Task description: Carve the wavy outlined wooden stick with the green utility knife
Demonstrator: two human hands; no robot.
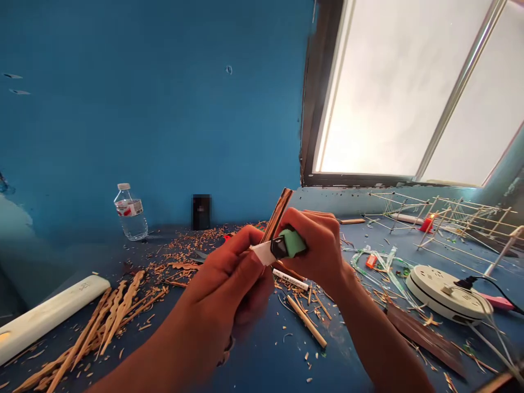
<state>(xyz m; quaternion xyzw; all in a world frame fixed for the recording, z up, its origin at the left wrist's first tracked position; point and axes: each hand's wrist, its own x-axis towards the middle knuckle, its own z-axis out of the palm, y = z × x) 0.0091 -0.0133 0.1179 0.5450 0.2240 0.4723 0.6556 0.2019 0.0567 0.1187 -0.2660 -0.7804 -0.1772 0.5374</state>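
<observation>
My left hand (223,292) is closed around a narrow wooden strip (277,215), which tilts up and away toward the wall. In my right hand (317,243) is a green and black utility knife (291,243). Its broad pale blade lies across the strip, close against my left thumb. My fingers hide the lower end of the strip and much of the knife handle. Below my hands lie a white marker (290,279) and a thin round stick (307,322), among wood shavings.
Carved wavy wood strips (123,305) lie at left beside a long white lamp-like bar (61,311). A water bottle (131,213) and a dark blurred-out object (201,212) stand near the wall. At right are a round power strip (448,295), a stick frame (446,218) and a brown flat piece (423,335).
</observation>
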